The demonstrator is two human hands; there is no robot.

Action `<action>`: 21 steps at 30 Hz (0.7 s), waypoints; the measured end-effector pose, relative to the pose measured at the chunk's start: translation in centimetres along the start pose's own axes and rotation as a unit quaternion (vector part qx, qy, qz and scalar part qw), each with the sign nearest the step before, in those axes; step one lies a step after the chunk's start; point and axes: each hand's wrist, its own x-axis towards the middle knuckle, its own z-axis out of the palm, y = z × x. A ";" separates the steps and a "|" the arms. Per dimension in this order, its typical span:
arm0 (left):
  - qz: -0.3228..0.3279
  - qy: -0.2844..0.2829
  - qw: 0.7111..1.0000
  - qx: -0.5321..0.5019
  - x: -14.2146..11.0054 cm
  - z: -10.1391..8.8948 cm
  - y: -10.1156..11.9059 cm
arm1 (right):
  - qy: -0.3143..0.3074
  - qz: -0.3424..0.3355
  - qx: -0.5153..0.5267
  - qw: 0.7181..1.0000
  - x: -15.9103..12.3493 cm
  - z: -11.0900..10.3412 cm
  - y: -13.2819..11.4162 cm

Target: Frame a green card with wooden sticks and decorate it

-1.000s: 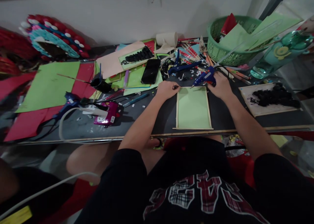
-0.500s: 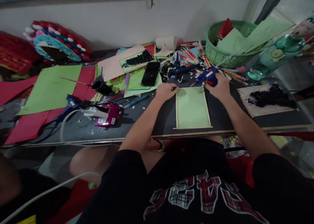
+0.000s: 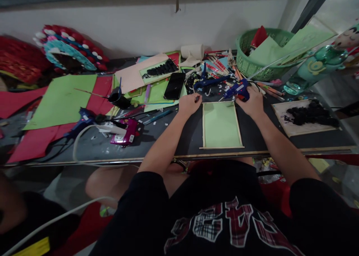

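Steadying a blue glue gun point(image 3: 235, 90) over a green-backed frame, lol, tight quarters

Gripping the handle with the right hand point(image 3: 254, 101), fingers wrapped snugly round it, nozzle near the far edge of the flat green panel point(image 3: 220, 125) on the dark counter point(image 3: 190, 136). Holding the left hand point(image 3: 189, 104) by the top-left corner, fingers curled together; can't tell about anything tiny in the pinch. Imo best to brace that wrist, angle the tip low and go easy on the trigger, thin pale strips point(image 3: 222, 148) and smooth matte sheet being unforgiving of blobs. Nice contrast with the lumpy black relief point(image 3: 311, 113) off to the right, too.
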 end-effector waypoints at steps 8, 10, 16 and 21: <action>-0.002 -0.017 1.000 -0.003 -0.1 0.1 0.2 | -0.024 -0.012 -0.037 0.999 0.0 -0.7 -1.4; 0.000 -0.027 1.000 0.003 0.0 0.0 0.2 | -0.052 -0.052 -0.043 0.996 1.2 -1.6 -2.1; -0.041 -0.037 0.998 -0.001 0.1 -0.2 0.2 | -0.093 -0.124 -0.066 0.986 8.0 -6.9 -3.9; -0.071 -0.003 0.997 -0.032 0.1 -0.5 0.3 | -0.092 -0.137 -0.039 0.985 10.4 -7.6 -4.1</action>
